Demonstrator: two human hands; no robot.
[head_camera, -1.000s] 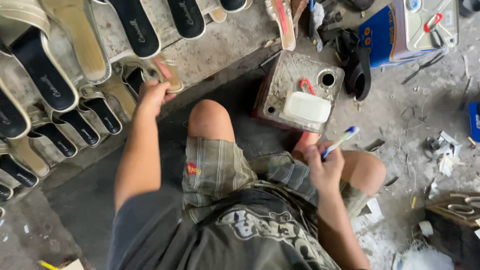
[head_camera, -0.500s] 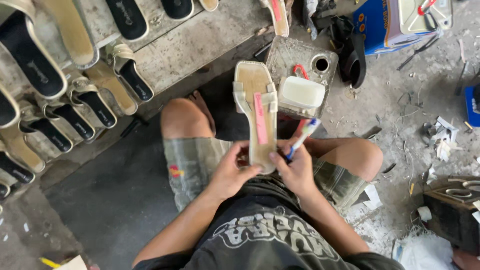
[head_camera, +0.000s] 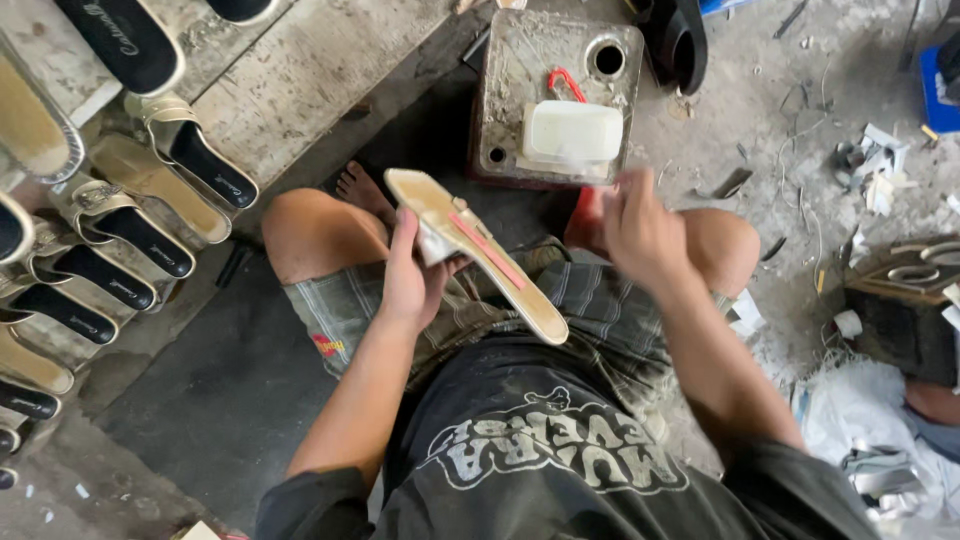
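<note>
Sandal sole (head_camera: 478, 252) now gripped by left hand (head_camera: 412, 278) alone, tilted across the lap. Right hand (head_camera: 640, 228) has let go and moved toward the white tub (head_camera: 572, 132) just beyond it; blurred, grip cannot be told. Half a second ago both hands held the sole.

Bare floor (head_camera: 190, 400) lies open beside the left thigh, and a hand could pass there. Rows of sandals (head_camera: 120, 250) crowd the boards at the far left. Ahead of the knees a metal can (head_camera: 510, 90) with a white tub (head_camera: 572, 132) blocks the way. Scraps (head_camera: 880, 170), perhaps offcuts, litter the floor's right edge.
</note>
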